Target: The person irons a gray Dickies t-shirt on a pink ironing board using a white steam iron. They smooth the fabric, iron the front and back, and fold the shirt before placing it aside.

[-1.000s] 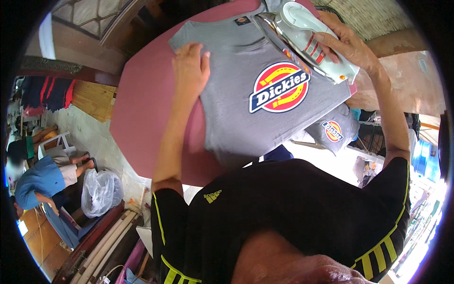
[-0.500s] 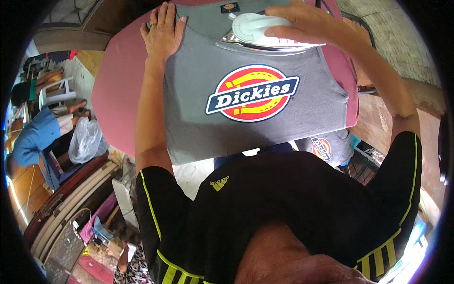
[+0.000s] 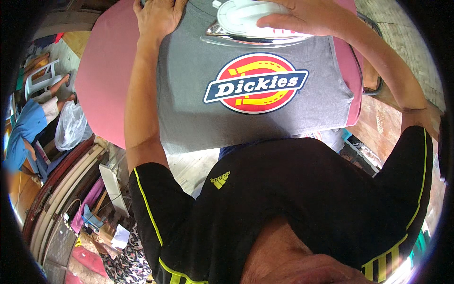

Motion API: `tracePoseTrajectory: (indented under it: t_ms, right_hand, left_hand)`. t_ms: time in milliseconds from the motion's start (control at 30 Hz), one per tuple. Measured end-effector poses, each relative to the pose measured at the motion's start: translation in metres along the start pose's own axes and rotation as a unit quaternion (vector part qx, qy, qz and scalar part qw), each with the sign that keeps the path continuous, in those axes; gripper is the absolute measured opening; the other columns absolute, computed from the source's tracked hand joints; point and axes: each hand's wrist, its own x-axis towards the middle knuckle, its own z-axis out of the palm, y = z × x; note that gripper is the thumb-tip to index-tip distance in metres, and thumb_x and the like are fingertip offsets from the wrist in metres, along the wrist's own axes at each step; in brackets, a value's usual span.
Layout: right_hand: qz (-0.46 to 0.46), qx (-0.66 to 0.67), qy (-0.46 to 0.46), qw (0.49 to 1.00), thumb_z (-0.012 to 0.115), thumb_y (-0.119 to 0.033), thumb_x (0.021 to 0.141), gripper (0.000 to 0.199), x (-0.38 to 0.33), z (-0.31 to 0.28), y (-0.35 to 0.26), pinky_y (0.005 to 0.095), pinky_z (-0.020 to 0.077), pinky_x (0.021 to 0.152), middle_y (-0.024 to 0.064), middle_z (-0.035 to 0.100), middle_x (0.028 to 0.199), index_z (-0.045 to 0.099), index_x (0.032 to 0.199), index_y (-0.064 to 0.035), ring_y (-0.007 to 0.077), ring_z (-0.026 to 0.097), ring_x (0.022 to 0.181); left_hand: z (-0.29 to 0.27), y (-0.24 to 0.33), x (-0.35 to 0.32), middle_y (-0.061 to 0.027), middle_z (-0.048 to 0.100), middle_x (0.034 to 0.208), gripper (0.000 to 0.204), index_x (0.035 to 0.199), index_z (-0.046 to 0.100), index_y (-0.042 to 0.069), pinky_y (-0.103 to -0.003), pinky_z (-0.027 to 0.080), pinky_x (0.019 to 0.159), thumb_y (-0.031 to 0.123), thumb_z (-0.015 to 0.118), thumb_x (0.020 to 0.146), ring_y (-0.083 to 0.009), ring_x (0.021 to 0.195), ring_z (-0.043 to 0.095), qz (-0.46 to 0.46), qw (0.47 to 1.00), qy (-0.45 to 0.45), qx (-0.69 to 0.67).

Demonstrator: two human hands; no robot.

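A grey shirt point(image 3: 189, 118) with a red, yellow and navy print point(image 3: 255, 84) lies spread over a board covered in pinkish-red cloth point(image 3: 106, 75). My right hand point(image 3: 302, 16) grips the handle of a white iron point(image 3: 241, 19). Its shiny soleplate sits on the cloth just above the print, with the tip pointing left. At the top edge of the picture, my left hand point(image 3: 160, 16) rests on the shirt's upper left part, thumb and little finger apart. The ends of its fingers are cut off by the frame.
To the left, a seated person in blue point(image 3: 23, 128) is near a white plastic chair point(image 3: 42, 80) and a clear plastic bag point(image 3: 71, 125). Patterned cloth point(image 3: 125, 262) and clutter lie at lower left. Another grey printed garment point(image 3: 326, 137) shows beneath the board's near edge.
The iron has slid a little to the left over the shirt, its tip closer to my left hand. The whole view has shifted, so my left fingertips have left the frame.
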Motion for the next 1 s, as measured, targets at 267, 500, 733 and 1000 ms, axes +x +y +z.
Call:
tracePoseTrajectory:
  t_ms: [267, 500, 733, 1000]
  right_hand:
    - [-0.034, -0.011, 0.012, 0.999, 0.066, -0.042, 0.092, 0.040, 0.014, 0.004, -0.010, 0.0467, 0.0512, 0.064, 0.0229, 0.067, 0.080, 0.064, 0.102, -0.0027, 0.0402, 0.068, 0.075]
    - [0.117, -0.034, 0.109, 0.986, 0.061, -0.033, 0.100, 0.039, -0.093, -0.024, 0.037, 0.0346, 0.0510, 0.075, 0.0143, 0.069, 0.098, 0.062, 0.122, -0.0017, 0.0250, 0.065, 0.081]
    - [0.347, 0.177, 0.271, 0.881, 0.051, -0.039, 0.101, 0.045, -0.184, -0.035, 0.039, 0.0306, 0.0458, 0.053, 0.0041, 0.058, 0.068, 0.063, 0.122, -0.0018, 0.0115, 0.053, 0.055]
    - [0.140, -0.158, 0.370, 0.905, 0.052, -0.034, 0.102, 0.035, -0.105, 0.021, 0.095, 0.0294, 0.0417, 0.055, 0.0012, 0.052, 0.072, 0.060, 0.111, -0.0019, 0.0107, 0.047, 0.057]
  left_hand:
    - [0.004, 0.001, 0.005, -0.0086, 0.042, 0.154, 0.058, 0.149, 0.043, 0.011, -0.054, 0.026, 0.114, 0.044, 0.044, 0.102, -0.0295, 0.142, 0.038, 0.044, 0.996, 0.070, 0.021]
    - [0.012, -0.011, 0.007, -0.0036, 0.031, 0.162, 0.063, 0.154, 0.035, 0.019, -0.061, 0.020, 0.116, 0.055, 0.035, 0.102, -0.0305, 0.150, 0.026, 0.014, 1.000, 0.014, -0.014]
    - [0.004, -0.003, 0.010, -0.0038, 0.029, 0.162, 0.064, 0.154, 0.035, 0.017, -0.060, 0.018, 0.117, 0.055, 0.032, 0.103, -0.0305, 0.150, 0.025, -0.001, 1.000, -0.015, -0.010]
    - [0.004, -0.007, 0.007, -0.0038, 0.031, 0.162, 0.063, 0.153, 0.037, 0.017, -0.060, 0.020, 0.116, 0.054, 0.037, 0.102, -0.0308, 0.149, 0.026, 0.018, 1.000, -0.005, -0.009]
